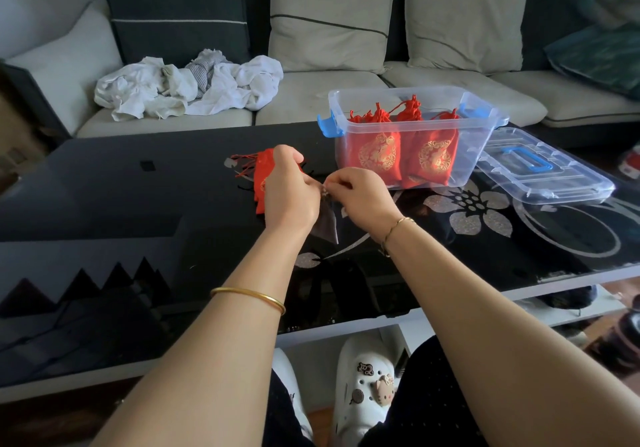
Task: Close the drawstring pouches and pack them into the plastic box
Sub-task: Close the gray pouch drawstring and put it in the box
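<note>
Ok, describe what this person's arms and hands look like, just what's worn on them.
The left forearm and right forearm are bare, with no sleeves in view, and there are no gloves on the left hand or right hand. A plain, smooth gold bangle circles the left forearm. A thin gold chain bracelet sits at the right wrist.

Cannot count the red pouches [260, 173] near the table's [104, 187] middle: mostly covered by the left hand [291, 190]. Cannot see the top of the dark pouch [328, 223]: tucked behind that hand and the right hand [363, 197]. Cannot identify the tiny bit pinched between fingertips. Cannot number the packed pouches [381, 150]: hazed by the box's [481, 148] cloudy wall. Table's left and right ends cut off at picture edges.
</note>
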The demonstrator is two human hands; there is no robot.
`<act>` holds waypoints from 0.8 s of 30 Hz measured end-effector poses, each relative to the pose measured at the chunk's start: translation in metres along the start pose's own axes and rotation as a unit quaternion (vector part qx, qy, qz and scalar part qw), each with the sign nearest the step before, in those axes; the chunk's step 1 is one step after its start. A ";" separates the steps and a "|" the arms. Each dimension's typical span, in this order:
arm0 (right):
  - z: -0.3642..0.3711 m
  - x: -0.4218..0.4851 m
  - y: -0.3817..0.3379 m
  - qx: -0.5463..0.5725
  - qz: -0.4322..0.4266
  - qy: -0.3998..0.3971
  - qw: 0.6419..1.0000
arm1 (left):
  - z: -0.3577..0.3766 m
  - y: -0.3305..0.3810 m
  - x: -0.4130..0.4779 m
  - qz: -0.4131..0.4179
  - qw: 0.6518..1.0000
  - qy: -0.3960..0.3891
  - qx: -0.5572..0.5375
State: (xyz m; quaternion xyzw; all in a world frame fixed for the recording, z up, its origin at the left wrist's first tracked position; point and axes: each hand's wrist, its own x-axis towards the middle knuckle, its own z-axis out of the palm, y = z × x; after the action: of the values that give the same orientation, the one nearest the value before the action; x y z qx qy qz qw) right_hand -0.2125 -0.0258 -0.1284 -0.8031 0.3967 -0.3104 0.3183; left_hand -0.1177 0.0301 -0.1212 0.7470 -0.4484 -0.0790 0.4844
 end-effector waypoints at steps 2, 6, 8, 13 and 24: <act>-0.003 -0.002 0.000 0.087 0.043 -0.012 0.995 | 0.001 -0.001 0.000 0.012 1.000 -0.007 -0.006; -0.004 -0.003 0.000 0.240 0.128 -0.045 0.961 | 0.003 -0.002 0.000 0.030 0.999 -0.022 -0.021; -0.004 -0.002 0.001 0.292 0.153 -0.050 0.943 | 0.004 -0.001 0.000 0.037 0.998 -0.026 -0.032; -0.006 -0.001 0.002 0.366 0.193 -0.057 0.909 | 0.003 -0.001 0.000 0.075 0.997 -0.024 0.019; -0.008 -0.002 0.002 0.337 0.197 -0.028 0.920 | 0.004 0.001 -0.002 0.165 0.978 -0.016 0.126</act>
State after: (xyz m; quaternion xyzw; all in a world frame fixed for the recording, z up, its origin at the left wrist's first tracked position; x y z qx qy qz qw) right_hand -0.2207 -0.0274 -0.1254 -0.5620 0.4098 -0.3344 0.6359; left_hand -0.1215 0.0289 -0.1229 0.7162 -0.5798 0.0475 0.3856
